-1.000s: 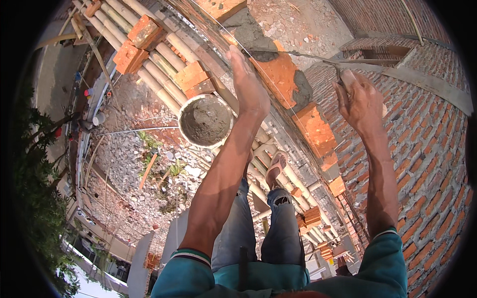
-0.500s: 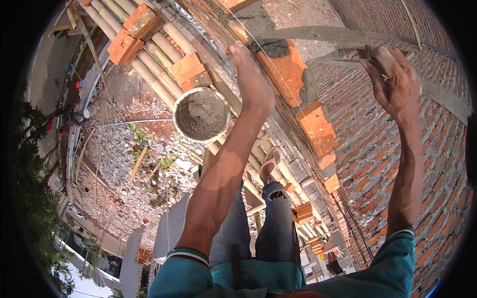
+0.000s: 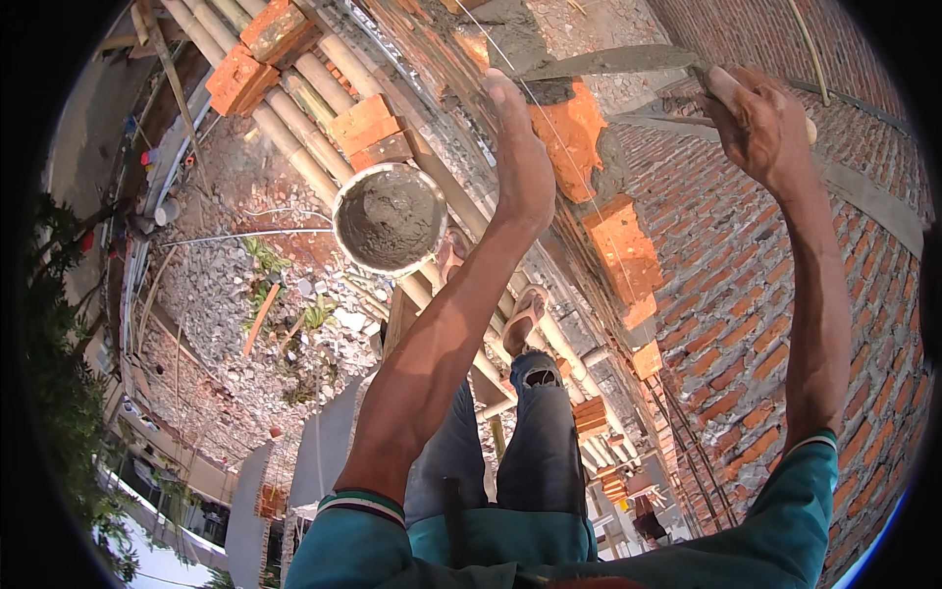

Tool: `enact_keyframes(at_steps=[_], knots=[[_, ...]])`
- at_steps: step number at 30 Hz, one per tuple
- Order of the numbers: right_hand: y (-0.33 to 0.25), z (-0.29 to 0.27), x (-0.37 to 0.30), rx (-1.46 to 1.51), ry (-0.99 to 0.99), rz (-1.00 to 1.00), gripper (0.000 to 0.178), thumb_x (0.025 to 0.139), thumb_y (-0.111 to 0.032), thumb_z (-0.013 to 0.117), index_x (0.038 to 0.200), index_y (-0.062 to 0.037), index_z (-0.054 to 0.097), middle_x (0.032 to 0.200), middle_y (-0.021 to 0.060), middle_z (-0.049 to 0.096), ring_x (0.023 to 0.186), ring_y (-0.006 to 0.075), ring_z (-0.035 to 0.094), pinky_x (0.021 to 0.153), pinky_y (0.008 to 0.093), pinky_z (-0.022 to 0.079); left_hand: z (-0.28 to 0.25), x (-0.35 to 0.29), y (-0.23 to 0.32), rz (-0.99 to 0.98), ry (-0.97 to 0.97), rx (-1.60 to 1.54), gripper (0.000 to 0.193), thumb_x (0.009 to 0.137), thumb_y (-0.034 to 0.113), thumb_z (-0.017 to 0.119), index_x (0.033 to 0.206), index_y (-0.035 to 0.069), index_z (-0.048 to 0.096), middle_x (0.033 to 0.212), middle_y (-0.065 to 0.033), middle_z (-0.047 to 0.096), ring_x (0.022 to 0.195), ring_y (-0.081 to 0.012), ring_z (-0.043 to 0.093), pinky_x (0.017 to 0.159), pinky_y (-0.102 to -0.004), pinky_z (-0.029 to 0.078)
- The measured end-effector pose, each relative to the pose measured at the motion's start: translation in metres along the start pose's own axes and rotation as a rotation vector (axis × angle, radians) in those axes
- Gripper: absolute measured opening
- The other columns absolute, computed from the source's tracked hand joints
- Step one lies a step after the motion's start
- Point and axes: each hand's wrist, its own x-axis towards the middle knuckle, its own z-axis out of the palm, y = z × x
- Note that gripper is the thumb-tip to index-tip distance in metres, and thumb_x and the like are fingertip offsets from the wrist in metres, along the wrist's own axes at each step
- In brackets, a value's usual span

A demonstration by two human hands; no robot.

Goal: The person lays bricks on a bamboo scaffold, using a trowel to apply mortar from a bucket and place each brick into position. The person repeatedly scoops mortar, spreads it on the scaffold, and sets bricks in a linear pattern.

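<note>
My right hand [image 3: 760, 128] is wrapped round a trowel [image 3: 618, 63], and grey mortar coats its long blade. The blade points left over the wall top, its tip by wet mortar [image 3: 515, 39] beside the string line. Seen edge-on, my left hand [image 3: 523, 162] is held up with its fingers stretched out and nothing visible in it. It is just left of an orange brick [image 3: 569, 137] in the wall's top course; whether it touches the wall I cannot tell. Another brick [image 3: 623, 250] lies nearer along the course.
A bucket of mortar [image 3: 390, 218] stands on bamboo poles [image 3: 294, 147] left of my forearm. Loose bricks [image 3: 368, 128] lie on the poles farther off. A taut string [image 3: 564, 162] runs along the wall. Rubble ground [image 3: 285, 294] lies below on the left; a brick wall [image 3: 746, 324] fills the right.
My left hand has moved slightly right and nearer. The trowel has shifted a little left and up with my right hand, its tip now close to the wet mortar.
</note>
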Motion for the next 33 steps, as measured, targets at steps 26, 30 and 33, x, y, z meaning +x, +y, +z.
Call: enact_keyframes(at_steps=[26, 30, 33], knots=[[-0.287, 0.027, -0.069, 1.326, -0.157, 1.186, 0.016, 0.099, -0.014, 0.067, 0.101, 0.0023, 0.066, 0.058, 0.0018, 0.053, 0.053, 0.0044, 0.044, 0.051, 0.0264, 0.034, -0.158, -0.118, -0.001, -0.142, 0.259, -0.553, 0.080, 0.103, 0.069, 0.035, 0.166, 0.023, 0.017, 0.162, -0.0100, 0.034, 0.148, -0.0306, 0.034, 0.121, -0.0514, 0.031], [-0.315, 0.129, -0.036, 1.252, 0.017, 1.375, 0.025, 0.100, -0.021, 0.065, 0.093, 0.0028, 0.064, 0.063, 0.0107, 0.057, 0.057, 0.0179, 0.051, 0.056, 0.0382, 0.042, -0.196, -0.203, -0.030, -0.339, 0.370, -0.534, 0.077, 0.104, 0.067, 0.037, 0.165, 0.023, 0.019, 0.160, -0.0097, 0.038, 0.147, -0.0295, 0.037, 0.119, -0.0521, 0.036], [-0.337, 0.140, -0.047, 1.174, 0.134, 1.429, 0.026, 0.101, -0.022, 0.065, 0.092, 0.0026, 0.064, 0.067, 0.0119, 0.058, 0.061, 0.0172, 0.052, 0.058, 0.0379, 0.043, -0.219, -0.250, -0.034, -0.425, 0.441, -0.477, 0.077, 0.104, 0.067, 0.034, 0.165, 0.023, 0.019, 0.160, -0.0095, 0.038, 0.148, -0.0288, 0.036, 0.120, -0.0536, 0.034]])
